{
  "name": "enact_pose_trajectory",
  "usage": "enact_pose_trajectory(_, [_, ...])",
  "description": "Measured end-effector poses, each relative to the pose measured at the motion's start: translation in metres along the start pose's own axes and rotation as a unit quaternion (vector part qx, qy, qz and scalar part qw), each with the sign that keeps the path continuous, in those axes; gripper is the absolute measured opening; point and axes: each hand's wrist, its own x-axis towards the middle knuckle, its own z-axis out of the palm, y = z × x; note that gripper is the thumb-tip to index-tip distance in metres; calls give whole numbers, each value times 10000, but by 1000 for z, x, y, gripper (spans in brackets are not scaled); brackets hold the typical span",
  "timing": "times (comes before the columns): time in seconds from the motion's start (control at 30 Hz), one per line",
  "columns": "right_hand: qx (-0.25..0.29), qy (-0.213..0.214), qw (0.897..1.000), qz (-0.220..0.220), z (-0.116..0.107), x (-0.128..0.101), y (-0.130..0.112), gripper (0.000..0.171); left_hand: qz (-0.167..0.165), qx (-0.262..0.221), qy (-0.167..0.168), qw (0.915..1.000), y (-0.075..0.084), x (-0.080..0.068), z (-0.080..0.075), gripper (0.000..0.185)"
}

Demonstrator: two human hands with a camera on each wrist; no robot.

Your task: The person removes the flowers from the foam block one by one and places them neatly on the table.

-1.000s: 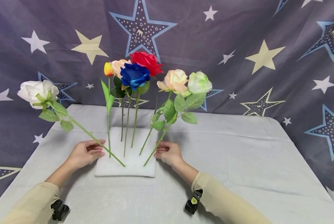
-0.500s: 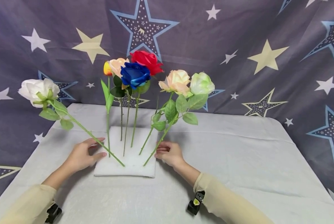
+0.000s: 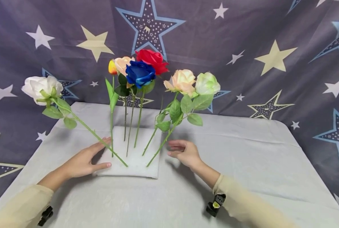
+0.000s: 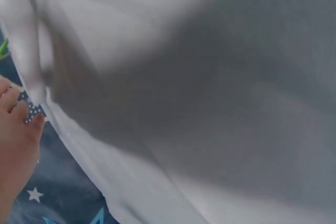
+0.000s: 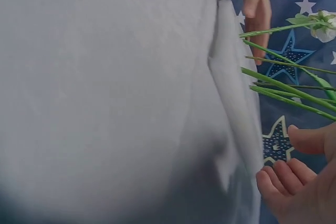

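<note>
A white foam block [image 3: 136, 158] lies on the table with several artificial flowers stuck upright or slanting in it. My left hand [image 3: 79, 163] is at the block's left side, fingers stretched out and thumb over its front-left corner. Above that hand leans the stem of a white rose [image 3: 42, 90]. My right hand [image 3: 186, 153] holds nothing and is apart from the block's right side, its fingers loosely bent. Nearest to it slants the stem of a green-white flower [image 3: 207, 84], beside a peach rose [image 3: 181, 81]. A blue rose [image 3: 141, 73], red rose [image 3: 155, 61] and yellow-orange tulip [image 3: 112, 67] stand further left.
A pale grey cloth [image 3: 243, 158] covers the table and hangs over its edges. Behind it hangs a dark curtain [image 3: 195, 41] patterned with stars. Black wrist cameras sit on both beige sleeves [image 3: 243, 196]. Another peach rose [image 3: 124, 65] stands behind the blue one.
My right hand has let go of the foam block's right side and moved right. The left hand's fingers have spread and straightened at the left side. The flowers stand as before.
</note>
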Motion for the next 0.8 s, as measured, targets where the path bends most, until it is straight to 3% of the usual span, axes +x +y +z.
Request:
enact_pose_trajectory(0.27, [-167,-192,9996,77,-19,-10,-9,41,424,828,-109,9956,-4,0,6,87])
enact_pose_trajectory(0.5, [-162,-464,9986,-170,-28,-13,-14,43,402,850,-218,9953,-2,4,9,90])
enact_pose_trajectory(0.8, [420,-620,9970,-200,-32,-10,-24,44,285,880,-496,9945,2,7,6,97])
